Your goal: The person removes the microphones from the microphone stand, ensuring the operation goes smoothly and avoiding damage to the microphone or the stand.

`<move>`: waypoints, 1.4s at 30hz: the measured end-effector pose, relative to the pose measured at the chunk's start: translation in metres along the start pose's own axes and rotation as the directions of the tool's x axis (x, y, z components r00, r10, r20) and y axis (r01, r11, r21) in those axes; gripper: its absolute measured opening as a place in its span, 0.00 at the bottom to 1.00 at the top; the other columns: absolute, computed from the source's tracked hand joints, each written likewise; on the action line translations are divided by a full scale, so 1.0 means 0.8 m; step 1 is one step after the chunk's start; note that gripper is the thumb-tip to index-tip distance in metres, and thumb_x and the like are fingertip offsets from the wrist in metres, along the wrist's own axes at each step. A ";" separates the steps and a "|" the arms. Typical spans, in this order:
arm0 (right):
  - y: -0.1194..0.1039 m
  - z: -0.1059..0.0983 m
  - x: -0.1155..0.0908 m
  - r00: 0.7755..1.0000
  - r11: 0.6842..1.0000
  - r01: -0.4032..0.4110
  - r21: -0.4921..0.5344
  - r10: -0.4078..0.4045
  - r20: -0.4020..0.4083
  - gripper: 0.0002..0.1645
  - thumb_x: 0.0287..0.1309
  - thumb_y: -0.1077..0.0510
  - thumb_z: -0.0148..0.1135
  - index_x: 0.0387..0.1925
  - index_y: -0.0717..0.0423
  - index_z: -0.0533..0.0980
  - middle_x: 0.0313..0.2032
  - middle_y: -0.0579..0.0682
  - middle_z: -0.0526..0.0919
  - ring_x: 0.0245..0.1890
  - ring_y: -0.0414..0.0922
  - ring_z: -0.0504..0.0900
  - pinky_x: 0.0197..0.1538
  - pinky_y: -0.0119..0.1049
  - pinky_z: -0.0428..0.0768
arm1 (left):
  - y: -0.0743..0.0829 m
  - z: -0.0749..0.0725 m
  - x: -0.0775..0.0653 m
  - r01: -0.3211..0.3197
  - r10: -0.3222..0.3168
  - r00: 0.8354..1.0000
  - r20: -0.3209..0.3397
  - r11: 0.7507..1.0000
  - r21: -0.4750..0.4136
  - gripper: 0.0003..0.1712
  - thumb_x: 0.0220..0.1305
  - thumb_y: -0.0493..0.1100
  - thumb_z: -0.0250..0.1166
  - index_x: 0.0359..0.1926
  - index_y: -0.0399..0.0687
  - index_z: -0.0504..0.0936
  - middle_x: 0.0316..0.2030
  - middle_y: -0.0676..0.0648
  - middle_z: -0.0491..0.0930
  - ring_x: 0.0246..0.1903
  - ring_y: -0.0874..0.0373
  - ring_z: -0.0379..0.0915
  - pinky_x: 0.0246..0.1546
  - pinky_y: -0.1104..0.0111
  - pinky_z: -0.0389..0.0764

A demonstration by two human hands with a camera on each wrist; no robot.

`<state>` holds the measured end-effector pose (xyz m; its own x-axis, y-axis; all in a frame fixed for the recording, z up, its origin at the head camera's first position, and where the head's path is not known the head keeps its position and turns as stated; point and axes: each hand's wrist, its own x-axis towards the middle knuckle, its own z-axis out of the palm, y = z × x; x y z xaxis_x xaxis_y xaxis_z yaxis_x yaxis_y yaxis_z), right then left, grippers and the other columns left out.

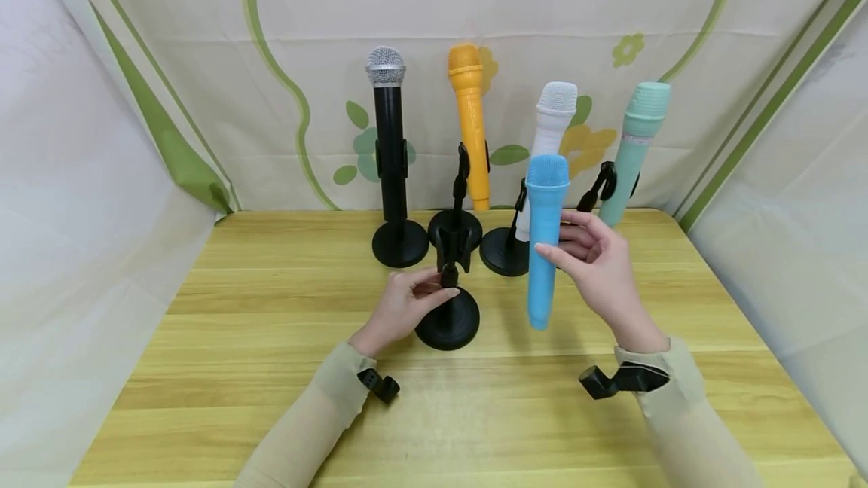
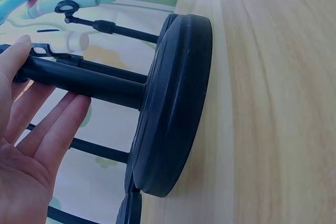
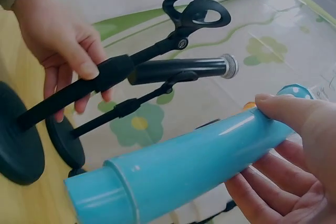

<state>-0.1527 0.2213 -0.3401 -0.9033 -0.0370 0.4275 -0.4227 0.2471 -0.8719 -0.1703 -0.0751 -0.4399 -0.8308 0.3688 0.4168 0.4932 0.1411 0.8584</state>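
Note:
My left hand (image 1: 401, 306) grips the post of a black microphone stand (image 1: 447, 322), thumb in front and fingers behind. The stand's round base is on the table, and its clip holds nothing. To the right, my right hand (image 1: 600, 269) pinches a blue microphone (image 1: 542, 247) between thumb and fingers, its mesh head up and its body above the table. The right wrist view shows the smooth lower end of this blue microphone (image 3: 178, 166) and the bare clip (image 3: 197, 13) of the stand. In the left wrist view, the thick base (image 2: 178, 103) stands out close up.
Behind stand a black microphone (image 1: 389, 141), an orange microphone (image 1: 471, 126), a white microphone (image 1: 552, 119) and a mint green microphone (image 1: 636, 141), each in a black stand. The wooden table (image 1: 271, 367) meets a patterned cloth wall (image 1: 203, 96) at the back.

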 end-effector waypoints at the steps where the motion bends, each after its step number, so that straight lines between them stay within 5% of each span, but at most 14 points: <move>1: 0.002 -0.002 -0.003 1.000 1.000 -0.001 -0.005 0.001 0.010 0.25 0.59 0.70 0.72 0.58 0.66 0.76 0.44 0.49 0.87 0.40 0.42 0.88 0.46 0.31 0.85 | 0.000 0.000 0.000 0.000 0.000 1.000 0.000 1.000 0.001 0.15 0.66 0.41 0.72 0.53 0.48 0.88 0.40 0.51 0.88 0.40 0.61 0.86 0.43 0.66 0.86; 15: 0.037 -0.044 -0.048 0.975 0.971 -0.143 -0.190 0.171 0.142 0.30 0.62 0.61 0.73 0.62 0.66 0.73 0.47 0.60 0.85 0.41 0.41 0.87 0.44 0.31 0.85 | 0.008 0.001 0.001 0.023 -0.022 1.000 -0.017 1.000 0.015 0.15 0.64 0.35 0.73 0.51 0.40 0.88 0.39 0.45 0.88 0.39 0.54 0.86 0.42 0.66 0.86; 27: 0.079 -0.092 -0.072 0.927 0.899 -0.287 -0.331 0.348 0.139 0.32 0.64 0.49 0.72 0.65 0.58 0.75 0.53 0.59 0.83 0.44 0.38 0.85 0.44 0.28 0.83 | 0.000 0.000 0.001 0.012 -0.011 1.000 -0.008 1.000 0.014 0.14 0.65 0.42 0.72 0.51 0.48 0.89 0.39 0.51 0.88 0.39 0.61 0.86 0.43 0.67 0.86; 42: 0.128 -0.162 -0.091 0.876 0.823 -0.411 -0.391 0.476 0.080 0.39 0.67 0.47 0.69 0.68 0.69 0.70 0.58 0.69 0.77 0.40 0.29 0.82 0.37 0.35 0.87 | -0.002 0.001 0.001 0.013 -0.013 1.000 -0.002 0.999 0.030 0.16 0.66 0.43 0.72 0.53 0.44 0.88 0.40 0.52 0.88 0.40 0.62 0.85 0.43 0.67 0.86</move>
<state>-0.1209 0.3750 -0.4291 -0.9982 0.0078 -0.0593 0.0522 0.5975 -0.8002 -0.1717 -0.0743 -0.4410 -0.8376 0.3651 0.4063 0.4898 0.1731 0.8545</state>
